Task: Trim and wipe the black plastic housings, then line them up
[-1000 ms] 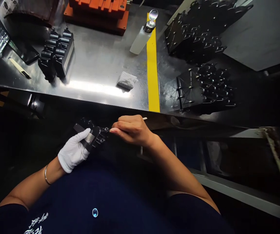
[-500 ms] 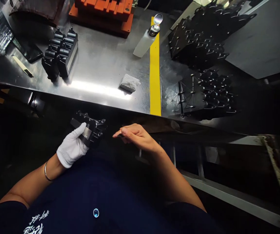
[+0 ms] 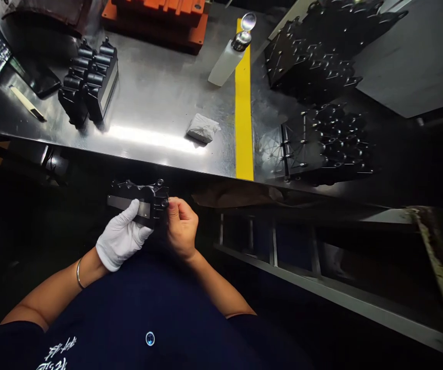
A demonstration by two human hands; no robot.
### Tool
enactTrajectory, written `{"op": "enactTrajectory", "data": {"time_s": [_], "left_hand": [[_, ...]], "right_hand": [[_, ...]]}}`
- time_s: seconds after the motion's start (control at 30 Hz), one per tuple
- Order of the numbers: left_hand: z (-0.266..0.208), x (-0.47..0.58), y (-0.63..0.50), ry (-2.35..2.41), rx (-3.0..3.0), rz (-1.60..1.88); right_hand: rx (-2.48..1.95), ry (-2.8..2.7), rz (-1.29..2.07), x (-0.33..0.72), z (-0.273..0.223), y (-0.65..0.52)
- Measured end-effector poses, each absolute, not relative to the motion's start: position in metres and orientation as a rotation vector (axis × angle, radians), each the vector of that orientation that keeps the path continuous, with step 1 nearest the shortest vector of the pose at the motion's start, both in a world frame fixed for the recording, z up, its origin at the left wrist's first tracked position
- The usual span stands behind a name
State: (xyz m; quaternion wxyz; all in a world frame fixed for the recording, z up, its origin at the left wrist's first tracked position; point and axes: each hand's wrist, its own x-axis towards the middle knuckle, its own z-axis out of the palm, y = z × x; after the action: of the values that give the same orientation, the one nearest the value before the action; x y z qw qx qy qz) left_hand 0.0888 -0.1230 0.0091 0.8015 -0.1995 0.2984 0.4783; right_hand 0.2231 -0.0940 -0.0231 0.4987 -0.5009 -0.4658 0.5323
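In a white glove, my left hand (image 3: 121, 234) grips a black moulded housing (image 3: 129, 198) with a silver strip along its side. The thumb presses on that strip, and the part is held in front of my body, below the table edge. Bare and closed, my right hand (image 3: 183, 223) is at the right end of the housing, its thumb and fingertips pinched beside a round boss there. Whatever lies between those fingertips is too small or hidden to make out.
On the metal table (image 3: 160, 77) stand two similar black housings (image 3: 90, 79), a folded white cloth (image 3: 203, 128), a pump bottle (image 3: 227, 59), a light-handled blade (image 3: 28, 103) and an orange fixture (image 3: 154, 23). Right of the yellow tape (image 3: 243, 113) are stacked black parts (image 3: 340, 139).
My right hand has moved left to the end of the housing and now pinches there. The left hand has turned the housing so its silver strip faces me more fully.
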Motion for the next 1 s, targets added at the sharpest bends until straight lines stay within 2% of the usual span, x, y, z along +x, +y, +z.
{"op": "enactTrajectory", "data": {"time_s": [0.13,0.3,0.43,1.0], "left_hand": [[0.009,0.086,-0.126,0.573,-0.47,1.031],[0.022,0.079,-0.12,0.656,-0.557,1.05],[0.032,0.08,-0.115,0.713,-0.592,1.032],[0.038,0.091,-0.117,0.94,-0.329,1.04]], "right_hand": [[-1.19,-0.949,1.211,0.222,-0.03,-0.095],[-0.949,-1.634,1.039,0.255,-0.018,-0.083],[-0.853,-1.877,0.81,0.268,-0.01,-0.078],[-0.787,-1.907,0.732,0.269,-0.006,-0.077]]}}
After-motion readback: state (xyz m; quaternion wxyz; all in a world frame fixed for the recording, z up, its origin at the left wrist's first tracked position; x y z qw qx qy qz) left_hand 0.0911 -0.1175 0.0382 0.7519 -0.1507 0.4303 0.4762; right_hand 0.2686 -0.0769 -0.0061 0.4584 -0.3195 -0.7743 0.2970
